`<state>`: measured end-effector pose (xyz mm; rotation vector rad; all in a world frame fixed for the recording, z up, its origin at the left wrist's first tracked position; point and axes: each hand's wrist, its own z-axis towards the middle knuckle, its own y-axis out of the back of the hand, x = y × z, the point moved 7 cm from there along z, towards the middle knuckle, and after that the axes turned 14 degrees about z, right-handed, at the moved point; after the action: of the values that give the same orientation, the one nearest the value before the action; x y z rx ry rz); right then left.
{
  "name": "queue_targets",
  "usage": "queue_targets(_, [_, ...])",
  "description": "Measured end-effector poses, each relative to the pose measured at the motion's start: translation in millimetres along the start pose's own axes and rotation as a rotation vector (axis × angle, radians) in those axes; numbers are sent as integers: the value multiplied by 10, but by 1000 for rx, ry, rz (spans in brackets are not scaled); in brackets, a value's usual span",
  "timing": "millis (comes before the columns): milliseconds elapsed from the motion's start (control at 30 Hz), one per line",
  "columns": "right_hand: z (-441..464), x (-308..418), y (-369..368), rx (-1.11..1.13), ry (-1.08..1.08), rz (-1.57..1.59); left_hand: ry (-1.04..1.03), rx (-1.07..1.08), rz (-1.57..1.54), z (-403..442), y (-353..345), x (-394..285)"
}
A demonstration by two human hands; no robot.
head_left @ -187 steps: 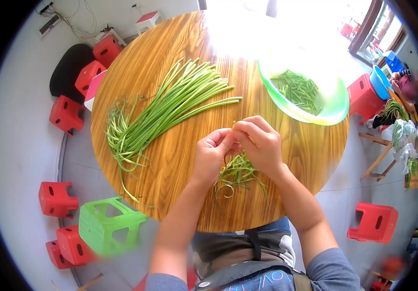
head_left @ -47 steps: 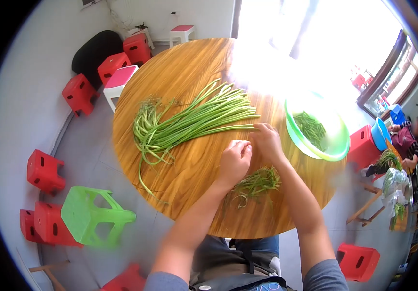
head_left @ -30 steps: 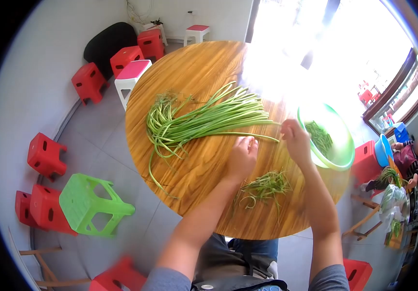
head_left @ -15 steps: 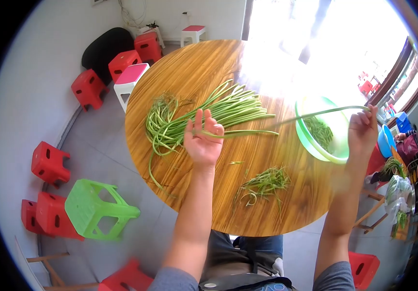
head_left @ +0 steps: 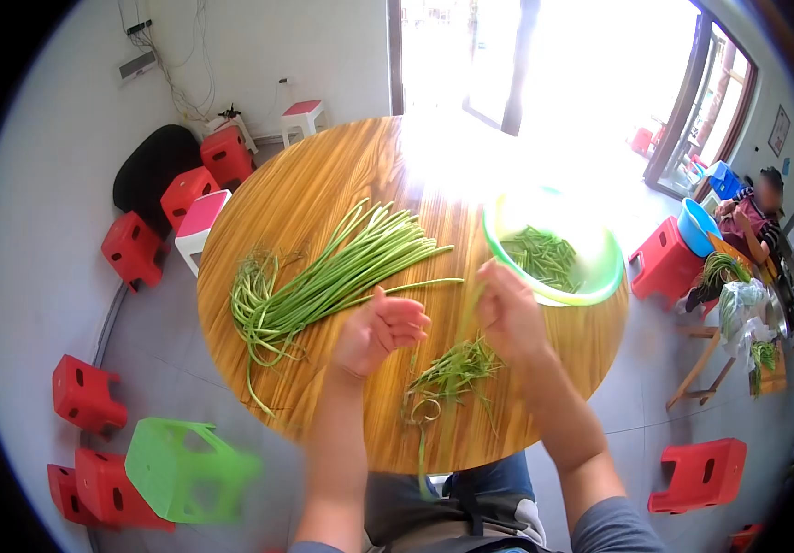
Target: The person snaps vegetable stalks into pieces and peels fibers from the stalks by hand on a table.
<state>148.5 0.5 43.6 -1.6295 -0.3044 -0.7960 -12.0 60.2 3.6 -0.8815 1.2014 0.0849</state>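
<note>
My right hand (head_left: 510, 311) is closed in front of the bowl, pinching one end of a garlic scape. The scape, blurred by motion, hangs down from it, and its curled tail (head_left: 425, 411) shows near the table's front edge. My left hand (head_left: 382, 334) is open with its fingers stretched out, holding nothing, between the scape bundle and the trimmings. The bundle of long garlic scapes (head_left: 351, 263) lies at the left of the table, tangled thin ends toward the left. A small pile of trimmed tips (head_left: 457, 369) lies between my forearms.
A pale green bowl (head_left: 613, 286) with cut green pieces (head_left: 541, 255) stands at the right of the round wooden table (head_left: 323, 175). Red stools (head_left: 93, 394) and a green stool (head_left: 171, 465) stand at left. A person (head_left: 754, 217) sits far right by a blue basin (head_left: 697, 226).
My right hand has come down and left from beyond the bowl, and the scape swings from stretched sideways to hanging. My left hand has turned and lowered slightly. The camera view has shifted.
</note>
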Motion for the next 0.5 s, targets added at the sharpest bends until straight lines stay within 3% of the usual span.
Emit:
queue_targets(33, [12,-113,-9,23,67,-197,69,46,134,0,-132,62])
queue_targets(133, [38,-318,55,27,182,-328,213,4,175,110,-176,339])
queue_targets(233, [88,-365,134,123,110,-388,218,-1,225,152,-57,462])
queue_targets(267, [106,-396,183,141,12,-221,219,-31,224,153,-36,471])
queue_targets(367, [225,-365,428,20,54,-146,229,-115,267,148,-69,483])
queue_targets(500, [219,-403,438,106,4,-154,234,-183,400,147,-155,512])
